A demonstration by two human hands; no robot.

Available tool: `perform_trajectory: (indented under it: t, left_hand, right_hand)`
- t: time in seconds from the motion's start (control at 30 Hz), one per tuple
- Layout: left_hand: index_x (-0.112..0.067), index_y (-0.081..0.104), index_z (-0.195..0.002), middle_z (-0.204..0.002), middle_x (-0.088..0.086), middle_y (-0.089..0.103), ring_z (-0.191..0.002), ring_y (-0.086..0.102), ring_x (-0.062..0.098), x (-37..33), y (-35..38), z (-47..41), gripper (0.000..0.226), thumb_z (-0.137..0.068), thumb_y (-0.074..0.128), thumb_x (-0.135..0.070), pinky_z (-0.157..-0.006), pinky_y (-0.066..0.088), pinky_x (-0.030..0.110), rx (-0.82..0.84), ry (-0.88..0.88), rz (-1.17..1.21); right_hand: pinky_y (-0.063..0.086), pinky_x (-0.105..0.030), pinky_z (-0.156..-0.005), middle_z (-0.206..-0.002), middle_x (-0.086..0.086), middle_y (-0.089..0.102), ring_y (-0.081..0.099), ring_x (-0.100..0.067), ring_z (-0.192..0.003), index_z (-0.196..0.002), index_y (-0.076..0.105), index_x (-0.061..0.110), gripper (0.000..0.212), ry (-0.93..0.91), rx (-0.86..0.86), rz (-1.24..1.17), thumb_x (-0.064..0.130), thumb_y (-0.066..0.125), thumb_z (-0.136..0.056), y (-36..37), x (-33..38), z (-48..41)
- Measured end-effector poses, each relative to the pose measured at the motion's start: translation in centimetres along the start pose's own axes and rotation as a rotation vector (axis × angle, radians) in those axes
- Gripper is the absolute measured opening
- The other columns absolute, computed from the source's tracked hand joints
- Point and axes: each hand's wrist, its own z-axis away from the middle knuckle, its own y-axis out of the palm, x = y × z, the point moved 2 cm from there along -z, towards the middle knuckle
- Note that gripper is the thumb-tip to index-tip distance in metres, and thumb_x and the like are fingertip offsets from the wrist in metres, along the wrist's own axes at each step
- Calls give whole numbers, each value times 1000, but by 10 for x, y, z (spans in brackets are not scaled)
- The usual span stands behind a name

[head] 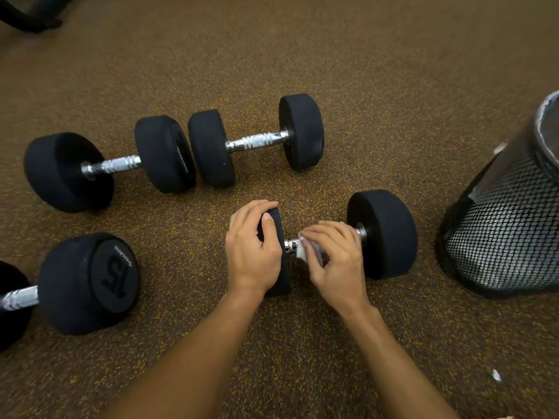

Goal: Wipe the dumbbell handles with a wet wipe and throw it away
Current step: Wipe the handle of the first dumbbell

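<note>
Several black dumbbells with chrome handles lie on the speckled brown floor. The nearest dumbbell [382, 234] lies in front of me at centre right. My left hand [252, 249] grips its left weight head from above. My right hand [334, 261] is wrapped over its handle, pressing a white wet wipe [304, 252] against the chrome; most of the handle is hidden under the fingers. A black mesh waste bin [502, 237] stands just right of this dumbbell.
Two more dumbbells [257, 140] [109, 164] lie end to end farther back. Another dumbbell marked 15 [87, 282] lies at the left edge. A small white scrap [496, 375] sits on the floor at lower right. A dark object [30, 16] occupies the top left corner.
</note>
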Motion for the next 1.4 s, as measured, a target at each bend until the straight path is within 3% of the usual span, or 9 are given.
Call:
perform_trajectory:
  t: [0.1,0.27,0.43,0.53,0.73,0.87,1.03,1.23,1.4]
  left_hand:
    - [-21,75,-122,-125,-10,69,-122,58,7,-1,0,0,35,-106,45,-23,-108,41,23,3,-2,-2]
    - [-20,76,-121,-125,-9,70,-122,59,9,0,0,-2,35,-106,44,-22,-107,39,18,6,-5,-7]
    - [-21,75,-124,-128,-10,69,-124,57,7,-1,-1,-1,36,-106,44,-23,-110,42,25,18,-8,-16]
    - [-20,75,-124,-128,-9,69,-125,57,8,2,0,-3,36,-106,44,-23,-111,45,29,19,-1,-12]
    - [-19,76,-124,-129,-6,70,-127,58,13,1,1,-1,37,-105,44,-23,-113,44,33,16,14,3]
    - [-19,76,-123,-128,-5,70,-127,59,15,2,-1,-1,38,-104,43,-23,-113,45,36,24,28,4]
    - [-19,76,-123,-128,-5,70,-127,59,15,2,0,-2,37,-105,43,-21,-112,45,35,24,19,7]
    - [-19,76,-122,-127,-6,70,-127,59,15,4,0,-3,36,-105,44,-22,-113,46,40,34,10,8]
    - [-18,75,-124,-128,-7,69,-129,58,14,2,0,-3,37,-105,43,-23,-114,44,37,31,23,9]
  right_hand:
    - [42,-51,-116,-125,6,76,61,-13,-129,-120,79,16,21,56,-4,30,15,73,-100,7,3,-2]
    - [34,-49,-125,-133,4,74,63,-13,-131,-124,78,13,25,-89,58,4,12,71,-100,14,10,10]
    - [39,-50,-121,-127,1,75,64,-18,-125,-123,77,11,23,-2,-30,56,11,71,-101,14,11,8]
    - [37,-50,-123,-130,-2,74,65,-20,-127,-125,76,8,27,-55,28,39,6,69,-99,27,19,9]
    - [35,-52,-124,-128,5,75,64,-17,-129,-123,78,14,24,4,-67,64,13,72,-101,13,11,12]
    - [34,-53,-124,-131,7,74,62,-16,-133,-123,78,15,25,-31,26,38,14,70,-100,23,19,11]
    - [34,-52,-124,-133,10,74,62,-16,-133,-121,80,16,27,-83,1,14,10,76,-96,12,17,19]
    - [30,-51,-126,-125,15,76,61,-12,-131,-118,80,24,22,32,70,42,24,64,-103,24,20,-1]
    - [31,-53,-125,-128,15,75,61,-10,-132,-118,80,22,21,-14,41,29,20,69,-101,19,20,7]
